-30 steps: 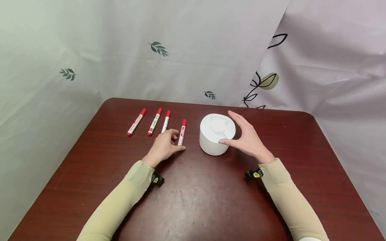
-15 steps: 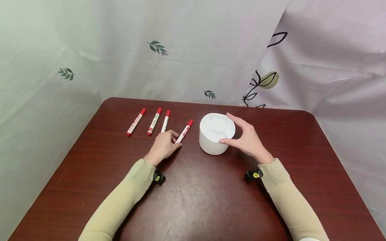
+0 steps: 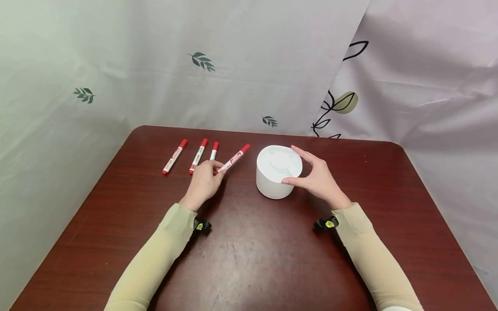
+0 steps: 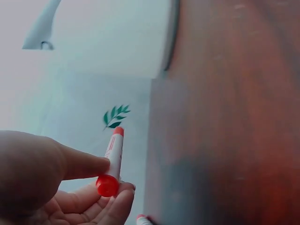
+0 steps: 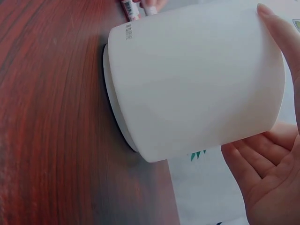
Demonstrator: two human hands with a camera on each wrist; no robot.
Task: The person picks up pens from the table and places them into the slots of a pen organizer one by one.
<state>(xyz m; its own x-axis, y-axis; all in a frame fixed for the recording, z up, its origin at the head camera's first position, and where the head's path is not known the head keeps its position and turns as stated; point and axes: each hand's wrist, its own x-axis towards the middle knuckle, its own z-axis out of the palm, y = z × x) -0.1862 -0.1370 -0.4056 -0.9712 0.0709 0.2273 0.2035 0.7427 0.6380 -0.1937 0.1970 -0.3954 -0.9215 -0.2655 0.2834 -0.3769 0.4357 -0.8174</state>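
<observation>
hands (image 3: 204,180): marker (image 3: 234,159) now aloft in left

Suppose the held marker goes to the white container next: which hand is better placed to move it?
The left hand, most likely: it pinches the red-capped marker. The right hand spans the white container, thumb and fingers on different sides, so it seems better suited to steadying.

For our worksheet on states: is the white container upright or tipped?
Upright: the white container stands base-down on the table, its top facing up.
</observation>
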